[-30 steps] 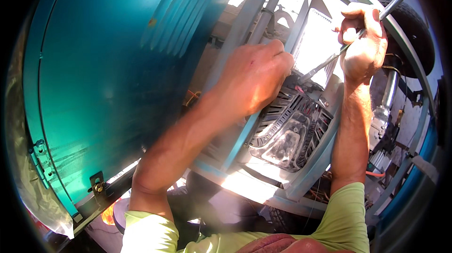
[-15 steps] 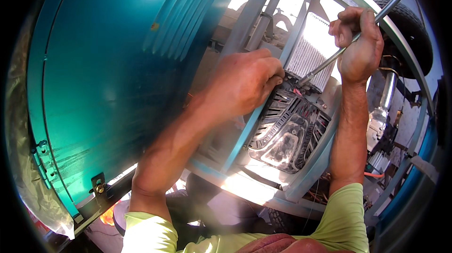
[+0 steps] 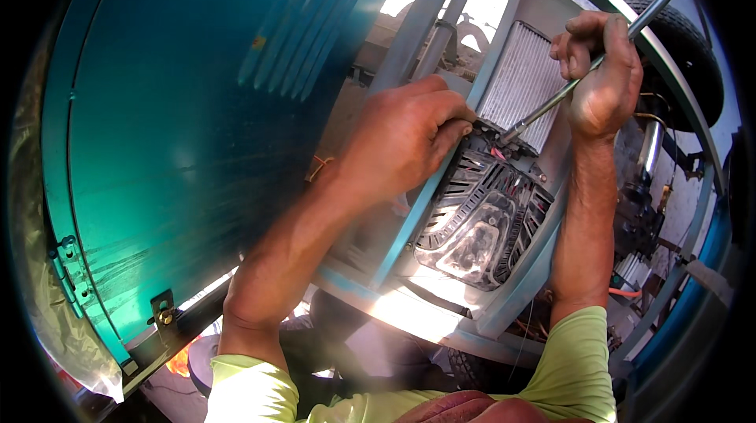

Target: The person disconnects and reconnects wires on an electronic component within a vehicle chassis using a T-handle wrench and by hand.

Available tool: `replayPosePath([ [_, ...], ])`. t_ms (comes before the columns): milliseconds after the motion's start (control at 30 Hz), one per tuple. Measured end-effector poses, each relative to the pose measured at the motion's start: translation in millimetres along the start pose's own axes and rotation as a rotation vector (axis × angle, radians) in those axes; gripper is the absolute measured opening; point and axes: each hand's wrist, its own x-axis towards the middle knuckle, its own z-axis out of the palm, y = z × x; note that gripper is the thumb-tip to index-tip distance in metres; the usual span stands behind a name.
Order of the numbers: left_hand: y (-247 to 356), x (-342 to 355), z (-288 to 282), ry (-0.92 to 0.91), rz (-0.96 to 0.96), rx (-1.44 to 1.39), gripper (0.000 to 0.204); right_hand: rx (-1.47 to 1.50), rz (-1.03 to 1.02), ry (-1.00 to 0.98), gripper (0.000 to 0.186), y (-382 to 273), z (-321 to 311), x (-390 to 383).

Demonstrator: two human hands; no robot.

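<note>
Outdoor vehicle-repair setting in bright sun. A raised teal metal panel (image 3: 181,131) with hinges exposes a small engine (image 3: 480,226) set within a grey-blue tubular frame (image 3: 441,179); a finned radiator (image 3: 516,80), a rubber tyre (image 3: 689,53) on pavement and loose wiring mark it as mechanical servicing of a small motor vehicle.
</note>
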Motion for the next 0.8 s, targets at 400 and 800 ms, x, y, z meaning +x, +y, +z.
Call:
replayPosePath([
  [400, 0, -4, 2, 0.075, 0.042, -0.035, 0.018, 0.019, 0.033, 0.033, 0.054, -5, 3, -1],
  [800, 26, -47, -31, 0.239, -0.014, -0.142, 0.016, -0.095, 0.095, 0.062, 0.051, 5, 1, -2],
])
